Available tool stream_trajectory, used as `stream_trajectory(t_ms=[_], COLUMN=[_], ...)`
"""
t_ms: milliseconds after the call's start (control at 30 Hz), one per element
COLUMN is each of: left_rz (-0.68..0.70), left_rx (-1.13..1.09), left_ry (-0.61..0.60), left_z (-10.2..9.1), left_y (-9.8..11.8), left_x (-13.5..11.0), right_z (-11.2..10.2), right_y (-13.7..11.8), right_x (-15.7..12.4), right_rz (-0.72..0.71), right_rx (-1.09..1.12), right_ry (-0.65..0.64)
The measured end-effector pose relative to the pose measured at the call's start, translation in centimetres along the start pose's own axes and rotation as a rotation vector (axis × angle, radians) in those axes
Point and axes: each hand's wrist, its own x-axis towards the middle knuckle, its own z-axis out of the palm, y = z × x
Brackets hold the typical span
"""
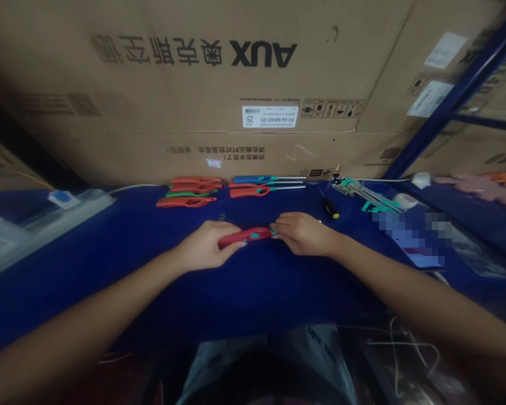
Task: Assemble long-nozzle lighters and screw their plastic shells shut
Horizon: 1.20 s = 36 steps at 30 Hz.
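Over the middle of the blue table, a red gas lighter (pixel 253 234) with green parts is held between both hands. My left hand (pixel 208 246) is closed round its handle end. At the lighter's front, my right hand (pixel 301 233) pinches the green collar; the fingers cover most of that end. A short bit of metal shows just beyond the right hand, probably the lighter's rod. Farther back lie several red and green lighter bodies (pixel 189 201) without visible rods. Beside them are lighters with metal rods (pixel 248 192), in blue and red.
A black and yellow screwdriver (pixel 330 208) lies right of the lighters. Behind it is a bunch of metal rods with green ends (pixel 366 194). A phone-like, partly blurred object (pixel 421 250) lies at right. A large cardboard box (pixel 194 112) stands along the table's (pixel 278 298) back.
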Motion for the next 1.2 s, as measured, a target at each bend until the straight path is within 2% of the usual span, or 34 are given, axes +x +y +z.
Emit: stream_trajectory(t_ms=[67,167,233,333,467,567,667,733,767,867,967,1067,1133,1200], left_rz=[0.02,-0.059,-0.105,-0.099,-0.062,-0.051,-0.061,-0.094,-0.119,-0.184,-0.21,-0.196,-0.195,-0.197], left_rx=[0.073,0.198,0.254,0.237,0.136,0.093,0.136,0.151,0.131,0.023,-0.013,-0.018,-0.044,-0.086], left_ry=[-0.039,-0.117,-0.182,-0.234,-0.207,-0.203,-0.209,-0.219,-0.227,-0.25,-0.229,-0.224,-0.2,-0.155], left_z=[0.2,0.4,0.6,0.9,1.2,0.9,0.3,0.0,-0.1,0.0,0.5,1.2,1.6,2.0], left_y=[0.3,0.9,1.3,1.5,1.2,1.1,1.3,1.7,1.8,2.3,2.6,2.4,2.2,1.9], left_x=[0.0,0.3,0.5,0.7,0.5,0.4,0.4,0.4,0.3,0.1,0.1,0.3,0.4,0.2], right_z=[-0.3,-1.2,-2.0,-2.8,-3.6,-4.2,-4.7,-4.8,-4.8,-5.2,-6.0,-6.4,-6.0,-5.0], right_y=[0.0,0.3,0.8,2.0,3.8,5.3,6.8,7.4,7.6,7.5,6.7,5.6,5.0,4.8], right_x=[0.1,0.1,0.0,-0.5,-1.5,-2.5,-3.6,-4.2,-4.4,-4.6,-4.1,-2.9,-1.8,-0.7], right_rz=[0.035,0.144,0.233,0.321,0.405,0.522,0.856,1.073,1.129,1.138,1.117,1.127,1.055,0.966], right_rx=[0.025,0.09,0.142,0.239,0.326,0.181,-0.142,-0.276,-0.281,-0.227,-0.257,-0.231,-0.039,0.152], right_ry=[-0.07,-0.18,-0.208,-0.26,-0.353,-0.341,-0.306,-0.421,-0.487,-0.586,-0.502,-0.189,0.035,0.178])
